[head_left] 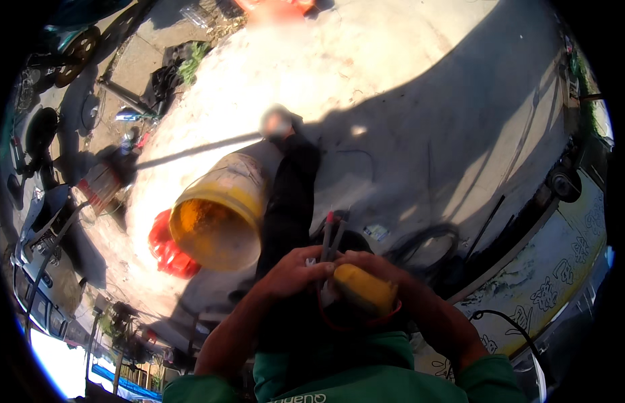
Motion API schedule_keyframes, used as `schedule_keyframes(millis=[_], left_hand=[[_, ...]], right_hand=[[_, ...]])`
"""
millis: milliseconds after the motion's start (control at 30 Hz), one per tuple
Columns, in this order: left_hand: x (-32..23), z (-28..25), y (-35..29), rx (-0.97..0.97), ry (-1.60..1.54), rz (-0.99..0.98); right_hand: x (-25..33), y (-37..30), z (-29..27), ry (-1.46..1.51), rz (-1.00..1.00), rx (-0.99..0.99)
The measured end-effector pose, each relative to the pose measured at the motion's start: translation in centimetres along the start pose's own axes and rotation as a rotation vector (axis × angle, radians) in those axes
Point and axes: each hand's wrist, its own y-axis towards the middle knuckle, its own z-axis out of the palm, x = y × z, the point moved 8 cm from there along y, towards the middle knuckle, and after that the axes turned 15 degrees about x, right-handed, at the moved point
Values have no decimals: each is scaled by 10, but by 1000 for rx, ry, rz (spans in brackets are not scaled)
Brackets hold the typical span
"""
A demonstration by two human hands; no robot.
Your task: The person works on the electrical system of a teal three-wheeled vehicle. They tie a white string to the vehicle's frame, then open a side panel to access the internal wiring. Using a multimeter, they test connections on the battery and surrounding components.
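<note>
In front of my body my left hand (pixel 295 272) is closed, its thumb and fingers pressed beside two slim grey bars (pixel 335 236) that stand up between my hands. Red shows at the bars' upper ends. My right hand (pixel 369 263) curls close to the left one, against a yellow rounded object (pixel 365 289) with a dark side. What kind of thing this is I cannot make out. A thin red cord or rim (pixel 386 321) curves below it. My right fingertips are partly hidden.
A yellow-rimmed bucket (pixel 215 215) lies tipped beside my leg, with a red bag (pixel 171 248) against it. Dark coiled cable (pixel 426 245) lies to the right, near a pale painted panel (pixel 541 289). Machine parts and clutter (pixel 47 262) line the left side.
</note>
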Motion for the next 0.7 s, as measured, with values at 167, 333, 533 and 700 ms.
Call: schedule_keyframes(millis=[167, 333, 533, 700], left_hand=[[-84, -71, -28, -392, -322, 329], [-161, -108, -69, -413, -647, 867], [-263, -103, -70, -267, -669, 1096], [-324, -89, -38, -315, -626, 1033]], right_hand=[[126, 53, 3, -2, -85, -20], [278, 119, 24, -117, -142, 68], [447, 166, 9, -57, -408, -100], [553, 164, -10, -329, -604, -412]])
